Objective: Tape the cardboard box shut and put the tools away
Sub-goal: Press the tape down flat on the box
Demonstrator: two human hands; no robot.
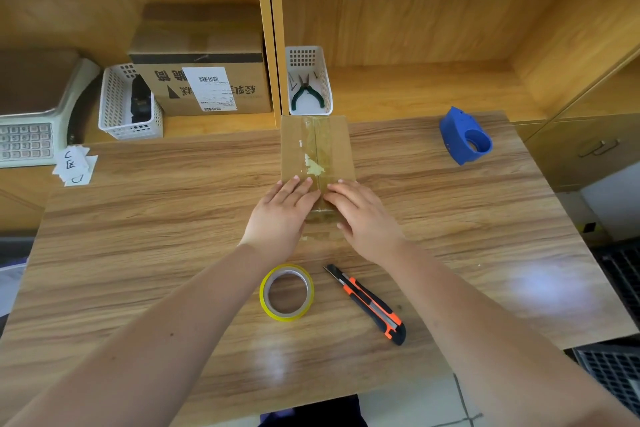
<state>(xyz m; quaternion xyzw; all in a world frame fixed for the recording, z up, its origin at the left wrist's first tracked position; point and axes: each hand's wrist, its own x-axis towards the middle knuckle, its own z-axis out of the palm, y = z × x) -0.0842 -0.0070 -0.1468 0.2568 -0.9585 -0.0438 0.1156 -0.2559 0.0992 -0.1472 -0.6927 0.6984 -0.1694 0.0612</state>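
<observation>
A small cardboard box (pixel 317 146) stands mid-table, with clear tape running down its top seam. My left hand (pixel 282 210) and my right hand (pixel 362 215) lie flat on the box's near end, fingers spread, on either side of the taped seam. Neither hand holds anything. A yellow-edged tape roll (pixel 286 292) lies flat on the table just in front of my hands. To its right lies an orange and black utility knife (pixel 369 303), blade end pointing toward the box. A blue tape dispenser (pixel 464 137) sits at the far right of the table.
A white basket (pixel 309 59) holding green pliers (pixel 306 94) stands behind the box on the shelf. Another white basket (pixel 119 107), a larger labelled carton (pixel 204 80), a scale (pixel 31 128) and paper slips (pixel 74 166) are at the far left. The wooden table (pixel 156 253) ends at the right.
</observation>
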